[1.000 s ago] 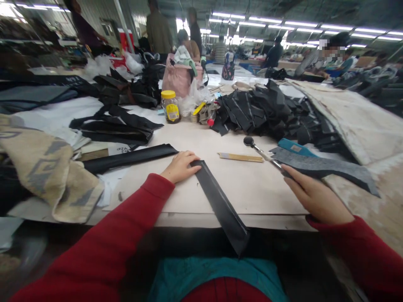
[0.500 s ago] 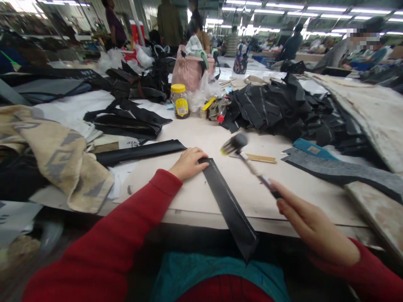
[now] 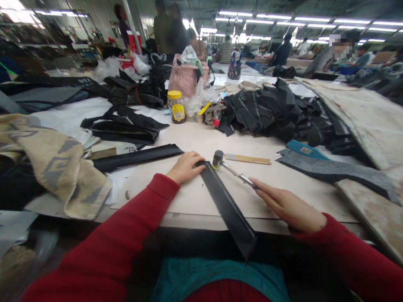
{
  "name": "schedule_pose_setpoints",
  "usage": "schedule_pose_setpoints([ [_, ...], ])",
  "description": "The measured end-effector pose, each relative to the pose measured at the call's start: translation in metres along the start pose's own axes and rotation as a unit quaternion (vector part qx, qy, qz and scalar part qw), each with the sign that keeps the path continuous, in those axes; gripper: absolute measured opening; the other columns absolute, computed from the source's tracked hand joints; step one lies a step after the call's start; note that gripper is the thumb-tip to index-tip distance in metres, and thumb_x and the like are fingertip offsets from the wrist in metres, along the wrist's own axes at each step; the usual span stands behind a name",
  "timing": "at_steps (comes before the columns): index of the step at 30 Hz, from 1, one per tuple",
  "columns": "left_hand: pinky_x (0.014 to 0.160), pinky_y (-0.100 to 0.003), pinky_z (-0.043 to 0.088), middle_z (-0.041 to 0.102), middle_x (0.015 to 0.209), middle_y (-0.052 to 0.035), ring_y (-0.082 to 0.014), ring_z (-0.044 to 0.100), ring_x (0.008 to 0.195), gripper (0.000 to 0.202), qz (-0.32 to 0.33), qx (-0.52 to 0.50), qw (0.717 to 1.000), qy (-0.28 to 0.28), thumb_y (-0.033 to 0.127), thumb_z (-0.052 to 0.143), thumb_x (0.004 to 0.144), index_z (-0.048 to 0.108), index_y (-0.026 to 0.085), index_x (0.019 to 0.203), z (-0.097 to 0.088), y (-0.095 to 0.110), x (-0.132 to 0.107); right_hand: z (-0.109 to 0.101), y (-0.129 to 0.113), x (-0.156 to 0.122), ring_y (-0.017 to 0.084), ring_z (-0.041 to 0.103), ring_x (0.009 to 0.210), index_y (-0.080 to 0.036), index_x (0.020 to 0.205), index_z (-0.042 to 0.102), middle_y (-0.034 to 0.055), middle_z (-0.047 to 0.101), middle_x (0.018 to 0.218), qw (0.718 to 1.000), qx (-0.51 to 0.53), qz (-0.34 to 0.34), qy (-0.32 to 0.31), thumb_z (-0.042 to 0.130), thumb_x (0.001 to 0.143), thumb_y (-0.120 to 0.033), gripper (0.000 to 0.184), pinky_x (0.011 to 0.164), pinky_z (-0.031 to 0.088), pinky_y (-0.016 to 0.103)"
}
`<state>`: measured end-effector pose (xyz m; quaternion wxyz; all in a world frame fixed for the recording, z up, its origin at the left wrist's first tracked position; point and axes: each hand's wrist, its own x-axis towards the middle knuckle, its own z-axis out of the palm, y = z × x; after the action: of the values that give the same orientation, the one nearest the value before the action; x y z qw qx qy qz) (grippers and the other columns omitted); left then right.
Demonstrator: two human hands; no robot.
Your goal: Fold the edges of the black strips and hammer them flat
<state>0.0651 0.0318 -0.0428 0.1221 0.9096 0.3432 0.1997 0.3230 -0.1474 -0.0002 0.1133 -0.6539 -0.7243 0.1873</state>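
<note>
Strip (image 3: pixel 226 201): black, flat and long. It starts right at the thumb of the left hand (image 3: pixel 186 167) and lies on that hand's right side.
Strip's long way: it slants from the left thumb back toward the blue-green cloth (image 3: pixel 182 272), going a bit to the right. The near end is pointy and sticks out past the edge of the counter (image 3: pixel 179 197).
Left hand: palm down, fingers bent and close together, thumb tip on the far end of the strip. I cannot tell if it pinches the strip or just presses it.
Right hand (image 3: pixel 288 205): wrapped around the handle end of the hammer (image 3: pixel 234 171).
Hammer: ahead and to the left of the right hand. It points away and to the left. Its dark head is by the strip's far end, just right of the left hand, yellow side down. I cannot tell if it touches the strip.
Wooden stick (image 3: pixel 248 159): flat on the counter, ahead of the right hand, pointing sideways.
Black roll (image 3: pixel 138 157): left of the left hand, one end just beside it.
Gray piece (image 3: pixel 333 167): ahead and to the right of the right hand.
Jar (image 3: pixel 177 109): upright with a yellow lid, well ahead of the left hand.
</note>
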Motion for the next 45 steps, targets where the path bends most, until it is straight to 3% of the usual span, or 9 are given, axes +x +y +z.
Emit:
schedule_pose_setpoints([
  [8, 0.092, -0.037, 0.037, 0.057, 0.108, -0.0062, -0.0214, 0.049, 0.101, 0.031, -0.001, -0.009, 1.000, -0.004, 0.034, 0.052, 0.082, 0.058, 0.019, 0.109, -0.001, 0.002, 0.000, -0.028, 0.046, 0.019, 0.025, 0.058, 0.103, -0.020, 0.133, 0.041, 0.0094, 0.059, 0.118, 0.980, -0.107, 0.064, 0.155, 0.031, 0.089, -0.042, 0.050, 0.084, 0.047, 0.037],
  [16, 0.098, -0.038, 0.033, 0.054, 0.121, -0.0071, -0.0220, 0.045, 0.113, 0.041, 0.015, -0.048, 0.998, -0.033, 0.032, 0.054, 0.081, 0.050, 0.020, 0.121, -0.004, 0.005, -0.002, -0.025, 0.098, 0.053, 0.026, 0.060, 0.091, -0.012, 0.129, 0.044, 0.0151, 0.063, 0.101, 0.954, -0.220, 0.058, 0.194, 0.032, 0.088, -0.029, 0.046, 0.082, 0.046, 0.040],
  [20, 0.094, -0.038, 0.037, 0.057, 0.113, -0.0071, -0.0224, 0.049, 0.106, 0.037, 0.008, -0.077, 0.997, -0.022, 0.025, 0.058, 0.077, 0.054, 0.020, 0.113, -0.007, 0.011, -0.001, -0.007, 0.059, 0.049, 0.026, 0.055, 0.102, -0.016, 0.130, 0.042, 0.0143, 0.060, 0.111, 0.968, -0.138, -0.016, 0.210, 0.036, 0.086, -0.029, 0.046, 0.088, 0.043, 0.043],
  [27, 0.081, -0.031, 0.044, 0.061, 0.092, -0.0036, -0.0186, 0.056, 0.089, 0.016, -0.021, -0.214, 0.976, 0.017, 0.023, 0.053, 0.077, 0.059, 0.020, 0.092, -0.015, 0.018, 0.002, 0.021, -0.043, 0.034, 0.022, 0.048, 0.116, -0.015, 0.138, 0.030, 0.0118, 0.050, 0.129, 0.983, 0.144, -0.117, 0.002, 0.048, 0.080, -0.026, 0.062, 0.099, 0.038, 0.039],
  [31, 0.080, -0.033, 0.045, 0.062, 0.092, -0.0031, -0.0204, 0.057, 0.088, 0.020, -0.081, -0.242, 0.965, 0.055, 0.032, 0.054, 0.077, 0.059, 0.021, 0.092, -0.020, 0.015, 0.002, 0.024, -0.047, 0.028, 0.020, 0.039, 0.124, -0.019, 0.140, 0.024, 0.0073, 0.038, 0.139, 0.969, 0.220, -0.113, 0.011, 0.044, 0.074, -0.010, 0.070, 0.104, 0.032, 0.038],
  [34, 0.084, -0.034, 0.045, 0.061, 0.099, -0.0036, -0.0208, 0.057, 0.092, 0.026, -0.102, -0.271, 0.955, 0.060, 0.035, 0.053, 0.077, 0.058, 0.022, 0.099, -0.023, 0.011, 0.004, 0.020, -0.037, 0.023, 0.019, 0.047, 0.118, -0.022, 0.139, 0.028, 0.0057, 0.047, 0.132, 0.967, 0.240, -0.080, 0.038, 0.041, 0.074, -0.009, 0.067, 0.101, 0.035, 0.038],
  [39, 0.084, -0.032, 0.045, 0.054, 0.110, -0.0060, -0.0182, 0.053, 0.098, 0.044, -0.157, -0.315, 0.919, 0.174, 0.038, 0.051, 0.078, 0.047, 0.022, 0.119, -0.021, 0.000, 0.008, -0.033, -0.017, 0.057, 0.018, 0.059, 0.095, -0.018, 0.132, 0.038, 0.0063, 0.061, 0.110, 0.953, 0.284, -0.048, 0.094, 0.043, 0.073, -0.010, 0.060, 0.088, 0.045, 0.035],
  [42, 0.078, -0.031, 0.047, 0.053, 0.107, -0.0077, -0.0180, 0.053, 0.092, 0.048, -0.177, -0.276, 0.929, 0.173, 0.039, 0.051, 0.076, 0.046, 0.019, 0.120, -0.014, -0.011, 0.010, -0.106, 0.008, 0.110, 0.014, 0.061, 0.071, -0.014, 0.134, 0.034, 0.0074, 0.062, 0.099, 0.939, 0.305, -0.004, 0.156, 0.046, 0.074, -0.011, 0.061, 0.070, 0.051, 0.031],
  [45, 0.071, -0.030, 0.048, 0.053, 0.104, -0.0081, -0.0174, 0.053, 0.087, 0.046, -0.160, -0.242, 0.949, 0.127, 0.038, 0.050, 0.076, 0.047, 0.018, 0.118, -0.006, -0.016, 0.009, -0.177, 0.046, 0.152, 0.015, 0.060, 0.076, -0.008, 0.135, 0.031, 0.0110, 0.060, 0.104, 0.923, 0.245, 0.056, 0.292, 0.054, 0.074, -0.018, 0.066, 0.070, 0.050, 0.031],
])
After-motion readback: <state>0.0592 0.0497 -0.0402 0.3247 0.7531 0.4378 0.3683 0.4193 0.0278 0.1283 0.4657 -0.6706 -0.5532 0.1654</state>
